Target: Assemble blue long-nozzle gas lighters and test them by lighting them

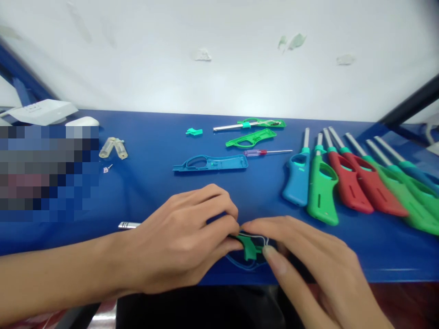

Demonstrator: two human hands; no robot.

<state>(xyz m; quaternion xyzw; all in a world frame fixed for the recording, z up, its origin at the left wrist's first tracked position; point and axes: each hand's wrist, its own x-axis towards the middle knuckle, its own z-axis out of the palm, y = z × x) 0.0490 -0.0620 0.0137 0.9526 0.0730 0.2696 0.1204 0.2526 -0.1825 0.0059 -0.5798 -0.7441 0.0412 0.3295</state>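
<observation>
An opened blue gas lighter (240, 264) lies near the table's front edge, mostly covered by my hands. Its metal tube (128, 225) sticks out to the left beyond my left wrist. My left hand (187, 242) is closed, its thumb and fingertips pinching at the green trigger (250, 249) in the lighter. From the other side, my right hand (312, 260) grips the handle end between thumb and fingers, with the thumb tip by a thin white wire (265, 237). The right palm and lower fingers hide most of the handle.
Beyond my hands lie a blue shell half (222, 163), a green shell half (254, 138), an opened green lighter (247, 124) and a screwdriver (257, 152). Several whole lighters (298, 178) line the right. Clear fuel tanks (113, 148) and a teal trigger (194, 132) sit farther left.
</observation>
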